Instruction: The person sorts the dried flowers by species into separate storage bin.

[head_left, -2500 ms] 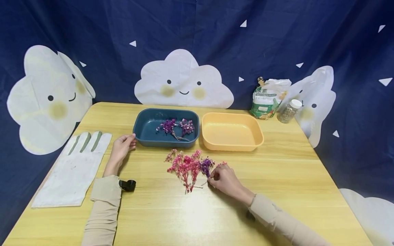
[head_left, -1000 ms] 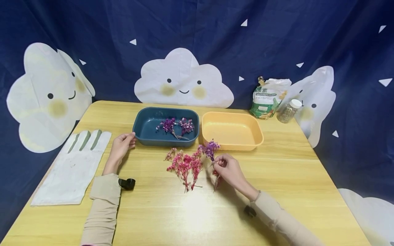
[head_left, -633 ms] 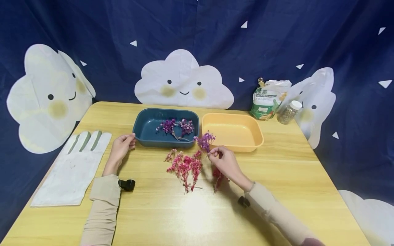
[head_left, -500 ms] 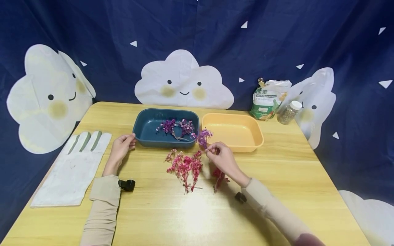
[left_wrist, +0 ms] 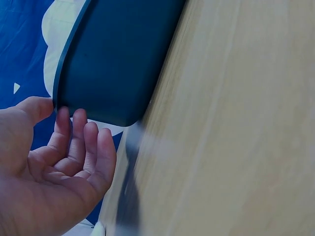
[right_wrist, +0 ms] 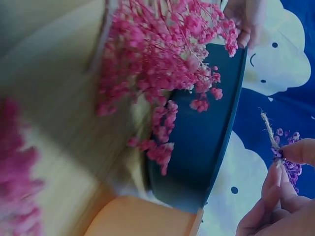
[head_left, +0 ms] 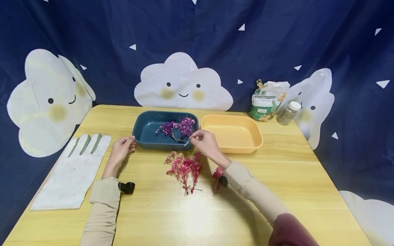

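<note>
My left hand (head_left: 120,152) holds the near left corner of a dark blue plastic tub (head_left: 150,145), thumb and forefinger at its rim in the left wrist view. Over the tub's right side, my right hand (head_left: 207,143) pinches the stems of a small bunch of purple dried flowers (head_left: 186,126), tied with twine (right_wrist: 268,129). Its blossoms hang inside the tub, overlapping other purple dried flowers (head_left: 167,127) that lie there. In front of the tub lie pink dried flower bunches (head_left: 184,167). Another pink bunch (head_left: 218,172) lies beneath my right forearm, partly hidden.
A yellow tub (head_left: 231,149) stands right beside the blue one. White gloves (head_left: 66,181) with green stripes lie at the left. Behind, at the right, are a white and green bag (head_left: 266,104) with a clip and a white-lidded jar (head_left: 287,114).
My right hand has lifted the purple bunch from beside the pink flowers and carried it up and left, over the blue tub. The left hand has stayed at the tub's corner.
</note>
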Motion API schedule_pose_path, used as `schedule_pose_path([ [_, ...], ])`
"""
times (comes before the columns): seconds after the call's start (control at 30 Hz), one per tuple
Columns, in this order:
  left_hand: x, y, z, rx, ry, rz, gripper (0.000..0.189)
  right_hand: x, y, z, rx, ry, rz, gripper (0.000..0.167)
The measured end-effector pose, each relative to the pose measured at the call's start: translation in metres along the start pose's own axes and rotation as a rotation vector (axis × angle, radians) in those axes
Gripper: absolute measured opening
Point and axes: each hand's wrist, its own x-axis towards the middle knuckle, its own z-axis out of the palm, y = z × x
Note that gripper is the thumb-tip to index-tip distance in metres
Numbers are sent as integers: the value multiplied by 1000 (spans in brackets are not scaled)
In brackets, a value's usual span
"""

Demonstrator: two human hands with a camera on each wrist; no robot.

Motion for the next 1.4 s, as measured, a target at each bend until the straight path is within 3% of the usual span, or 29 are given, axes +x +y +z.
schedule_pose_path([
  [0.5, 0, -3, -2, 20, -11, -13, 42, 41, -9, 44, -147, -82, -47, 12],
  [0.83, -1, -1, -2, 16, -6, -8, 42, 53, -16, 69, -185, -220, -18, 13],
  [1.0, 0, -1, -1, 10, -9, -5, 41, 57, -18, 75, -200, -279, 21, 14],
  [1.4, 0, -1, 0, 5, -2, -12, 42, 57, -12, 71, -235, -279, 41, 14],
])
